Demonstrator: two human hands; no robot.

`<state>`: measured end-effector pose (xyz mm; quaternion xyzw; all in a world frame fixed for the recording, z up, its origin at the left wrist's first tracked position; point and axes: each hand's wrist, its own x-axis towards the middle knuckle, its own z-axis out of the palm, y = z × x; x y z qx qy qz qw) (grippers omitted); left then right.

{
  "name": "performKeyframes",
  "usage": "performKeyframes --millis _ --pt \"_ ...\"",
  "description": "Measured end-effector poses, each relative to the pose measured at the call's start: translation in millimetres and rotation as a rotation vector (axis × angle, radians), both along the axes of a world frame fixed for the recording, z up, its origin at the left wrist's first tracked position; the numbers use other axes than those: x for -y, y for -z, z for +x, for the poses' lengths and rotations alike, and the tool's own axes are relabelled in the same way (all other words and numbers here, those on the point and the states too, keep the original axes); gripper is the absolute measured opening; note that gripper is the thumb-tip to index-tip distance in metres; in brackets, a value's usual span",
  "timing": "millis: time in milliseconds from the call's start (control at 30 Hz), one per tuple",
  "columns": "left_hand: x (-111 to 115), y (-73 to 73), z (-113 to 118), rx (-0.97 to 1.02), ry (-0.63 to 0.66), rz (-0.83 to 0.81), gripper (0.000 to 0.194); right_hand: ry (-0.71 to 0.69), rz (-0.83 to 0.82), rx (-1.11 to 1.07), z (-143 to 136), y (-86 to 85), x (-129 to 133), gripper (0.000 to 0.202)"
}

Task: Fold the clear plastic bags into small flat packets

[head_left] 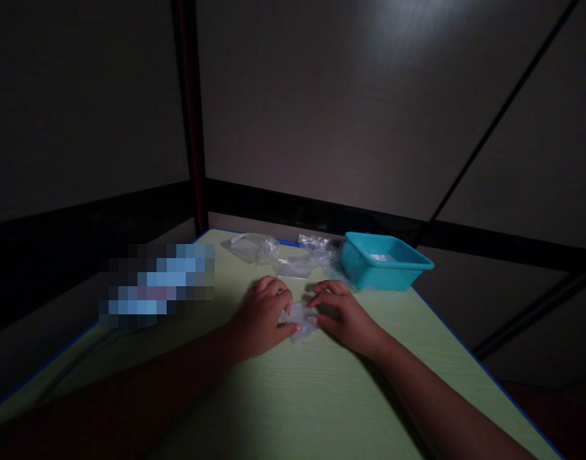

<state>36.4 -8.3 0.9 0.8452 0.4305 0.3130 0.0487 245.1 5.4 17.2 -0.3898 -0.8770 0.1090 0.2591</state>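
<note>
A small clear plastic packet [301,319] lies on the pale green table [293,396], between my two hands. My left hand [266,313] touches its left side, with the thumb and index finger closed on the edge. On the right side, my right hand [343,313] rests with its fingertips at the plastic, thumb and index finger on the packet's edge. What is inside the packet is too dim to make out.
Crumpled clear plastic bags [293,262] lie along the far side. A turquoise basket [386,275] with something pale inside stands at the back right. At the left is a blurred-out blue object [163,284] with a cable. Dark wall panels [312,115] rise behind.
</note>
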Motion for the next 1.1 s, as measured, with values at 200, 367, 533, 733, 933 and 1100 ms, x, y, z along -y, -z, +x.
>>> performKeyframes --millis 200,367,533,733,933,1100 --pt "0.3 0.9 -2.9 -0.034 -0.033 -0.016 0.038 0.015 -0.091 0.160 7.2 0.9 -5.2 0.045" --pt "-0.4 2.4 -4.9 -0.056 -0.074 -0.029 0.047 0.079 -0.239 0.231 9.8 0.1 -6.7 0.057" --pt "-0.5 3.0 -4.8 -0.067 -0.089 -0.033 0.049 0.105 -0.303 0.236 9.5 -2.4 -5.0 0.060" --pt "1.3 -4.6 -1.8 0.048 -0.051 0.069 0.026 0.068 -0.074 0.129 6.1 -5.2 -1.4 0.038" --pt "2.2 0.4 -2.0 -0.036 -0.033 0.012 0.019 -0.032 -0.109 0.204 0.9 -0.4 0.6 0.034" --pt "1.7 4.1 -4.1 -0.081 -0.064 -0.018 0.029 0.009 -0.227 0.273 2.1 0.3 -0.1 0.048"
